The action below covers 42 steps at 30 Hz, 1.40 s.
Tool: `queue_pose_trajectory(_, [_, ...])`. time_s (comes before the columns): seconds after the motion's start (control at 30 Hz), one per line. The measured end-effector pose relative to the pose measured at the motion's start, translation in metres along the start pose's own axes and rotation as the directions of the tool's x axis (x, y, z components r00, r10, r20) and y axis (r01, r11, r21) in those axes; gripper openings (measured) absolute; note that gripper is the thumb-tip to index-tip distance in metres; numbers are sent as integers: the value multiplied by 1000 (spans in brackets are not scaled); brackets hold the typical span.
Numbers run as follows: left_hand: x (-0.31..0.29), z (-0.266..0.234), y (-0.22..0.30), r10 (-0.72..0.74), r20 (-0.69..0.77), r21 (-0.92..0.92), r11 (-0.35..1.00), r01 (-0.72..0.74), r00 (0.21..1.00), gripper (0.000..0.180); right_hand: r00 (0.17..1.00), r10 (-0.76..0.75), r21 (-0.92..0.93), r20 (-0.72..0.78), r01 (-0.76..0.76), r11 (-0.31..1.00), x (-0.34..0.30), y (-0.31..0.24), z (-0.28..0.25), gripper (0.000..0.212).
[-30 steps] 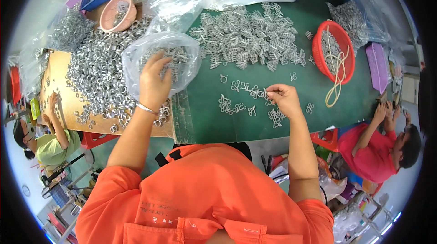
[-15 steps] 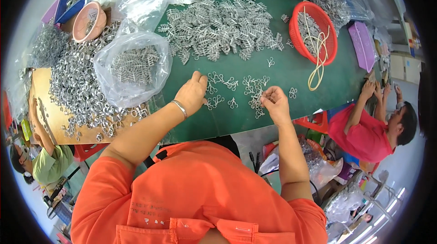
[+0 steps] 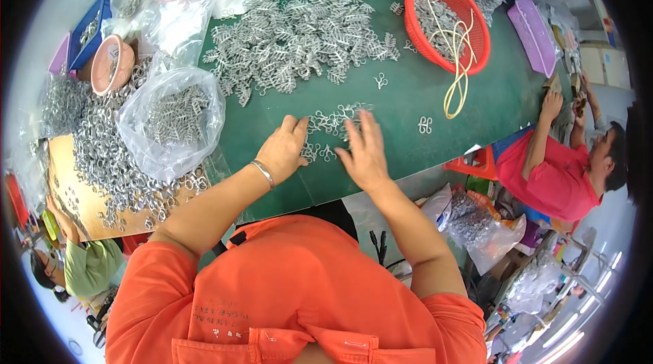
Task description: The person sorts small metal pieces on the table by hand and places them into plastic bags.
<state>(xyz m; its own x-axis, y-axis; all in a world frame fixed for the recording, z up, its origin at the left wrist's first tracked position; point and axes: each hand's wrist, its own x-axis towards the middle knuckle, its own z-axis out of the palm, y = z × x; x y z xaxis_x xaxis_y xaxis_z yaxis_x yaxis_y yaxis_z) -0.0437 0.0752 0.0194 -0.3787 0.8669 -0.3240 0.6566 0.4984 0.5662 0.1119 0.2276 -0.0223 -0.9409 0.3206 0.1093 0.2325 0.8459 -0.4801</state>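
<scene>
On the green tabletop, back from its edge, left hand and right hand, each grip unclosed, flank metal pieces.

"Where has the left hand gone?"
"Out of the plastic bag by the table's left part, across to the small metal pieces near the front edge."
"And the right hand?"
"It was pinching pieces; now its fingers are spread and blurred, and it has moved toward the left edge."
"The pieces?"
"Two loose groups before, one closer cluster between the hands now."
</scene>
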Motion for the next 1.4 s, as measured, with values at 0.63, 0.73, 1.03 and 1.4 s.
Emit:
queue_pose_trajectory(0.63, [5, 7, 3, -56, -132, -201, 979, 29, 990, 78, 965, 117, 347, -236, -28, 937, 59, 28, -2, 34])
queue_pose_trajectory(0.73, [6, 6, 2, -82, -94, -177, 982, 64, 992, 83, 989, -115, 382, -96, 144, 913, 38, 1, -1, 36])
queue_pose_trajectory(1.03, [2, 8, -1, -22, -70, -206, 978, 7, 997, 72, 894, 167, -2, -415, -184, 983, 97, 96, -30, 42])
queue_pose_trajectory(1.4, [3, 11, -9, 98, -170, -176, 976, -128, 981, 64, 971, 20, 110, -238, 6, 994, 43, 58, -36, 24])
